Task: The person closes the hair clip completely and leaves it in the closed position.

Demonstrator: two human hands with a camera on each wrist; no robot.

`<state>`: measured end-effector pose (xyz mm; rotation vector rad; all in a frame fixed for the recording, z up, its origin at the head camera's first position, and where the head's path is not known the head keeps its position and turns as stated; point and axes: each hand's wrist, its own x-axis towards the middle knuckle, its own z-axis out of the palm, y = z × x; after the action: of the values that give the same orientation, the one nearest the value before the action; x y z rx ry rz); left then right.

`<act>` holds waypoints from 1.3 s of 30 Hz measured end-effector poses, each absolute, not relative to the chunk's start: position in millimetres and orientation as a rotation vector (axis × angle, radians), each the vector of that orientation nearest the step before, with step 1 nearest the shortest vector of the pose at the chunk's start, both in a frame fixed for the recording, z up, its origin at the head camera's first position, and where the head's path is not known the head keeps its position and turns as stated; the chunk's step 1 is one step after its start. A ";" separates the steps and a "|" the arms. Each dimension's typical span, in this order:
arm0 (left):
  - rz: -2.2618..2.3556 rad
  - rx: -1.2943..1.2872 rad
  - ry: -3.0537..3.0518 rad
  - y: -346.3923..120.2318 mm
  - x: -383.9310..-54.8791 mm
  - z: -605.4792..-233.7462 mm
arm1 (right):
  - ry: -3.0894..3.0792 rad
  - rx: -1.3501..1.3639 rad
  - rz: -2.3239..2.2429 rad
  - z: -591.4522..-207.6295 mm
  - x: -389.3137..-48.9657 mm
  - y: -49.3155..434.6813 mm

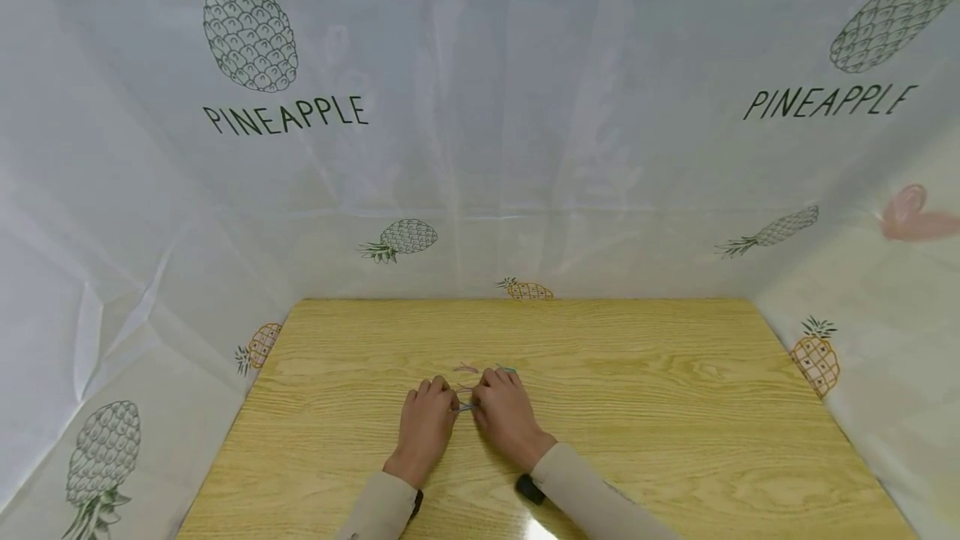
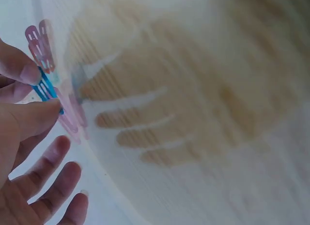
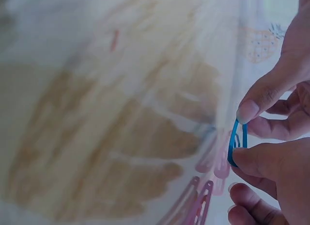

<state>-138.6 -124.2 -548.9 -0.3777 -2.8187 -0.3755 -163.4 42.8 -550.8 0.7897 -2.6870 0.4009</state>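
Observation:
Between my two hands is a blue snap hair clip (image 3: 230,152), pinched at one end by each hand. My left hand (image 1: 427,421) grips one end between thumb and finger; its other fingers are spread loosely in the left wrist view. The right hand (image 1: 510,413) pinches the opposite end. Pink hair clips (image 2: 42,48) lie on the table just beyond the fingers, some of them in pairs side by side. Past the right fingertips a small teal clip (image 1: 507,369) shows partly.
The wood-grain table (image 1: 675,423) reaches a white curtain (image 1: 525,123) printed with pineapples, which rises at the back and both sides. A black band (image 1: 530,489) shows at the right wrist. The glossy tabletop mirrors the hands in both wrist views.

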 end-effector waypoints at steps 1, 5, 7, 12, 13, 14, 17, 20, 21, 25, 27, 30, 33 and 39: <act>-0.379 -0.380 -2.807 -124.2 -138.4 -549.4 | -2.686 0.777 0.417 -550.1 -162.9 43.4; -0.358 -0.391 -2.771 -124.2 -136.4 -551.0 | -2.662 0.743 0.487 -545.2 -159.9 48.0; -0.341 -0.393 -2.763 -124.1 -135.0 -550.4 | -2.643 0.746 0.485 -542.3 -158.3 51.0; -0.363 -0.416 -2.738 -122.4 -131.2 -545.5 | -2.626 0.770 0.444 -536.7 -153.3 58.2; -0.371 -0.427 -2.732 -121.9 -130.4 -544.2 | -2.621 0.773 0.442 -536.1 -152.2 59.4; -0.379 -0.435 -2.730 -121.4 -129.6 -543.1 | -2.617 0.778 0.446 -535.8 -151.1 60.8; -0.421 -0.452 -2.731 -119.6 -126.9 -540.0 | -2.585 0.791 0.464 -535.2 -148.0 65.0; -0.479 -0.460 -2.734 -117.6 -124.0 -537.9 | -2.559 0.802 0.487 -534.2 -144.8 69.7; -0.499 -0.462 -2.732 -116.8 -123.0 -537.1 | -2.555 0.804 0.493 -533.7 -143.8 71.3; -0.555 -0.476 -2.709 -113.5 -120.0 -535.0 | -2.564 0.820 0.509 -532.5 -140.0 77.3; -0.576 -0.483 -2.701 -112.0 -118.8 -534.0 | -2.568 0.837 0.508 -532.2 -138.5 80.0; -0.600 -0.497 -2.706 -110.2 -118.0 -533.2 | -2.561 0.867 0.509 -533.1 -136.5 84.3; -0.627 -0.524 -2.716 -109.2 -117.7 -532.1 | -2.548 0.896 0.528 -533.8 -134.3 89.0; -0.685 -0.615 -2.683 -107.9 -116.1 -529.2 | -2.546 0.956 0.576 -532.1 -130.1 97.9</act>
<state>-116.1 -107.9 -529.2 -0.6147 -2.6827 -0.6850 -130.1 97.9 -532.1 0.9559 -2.5455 0.5760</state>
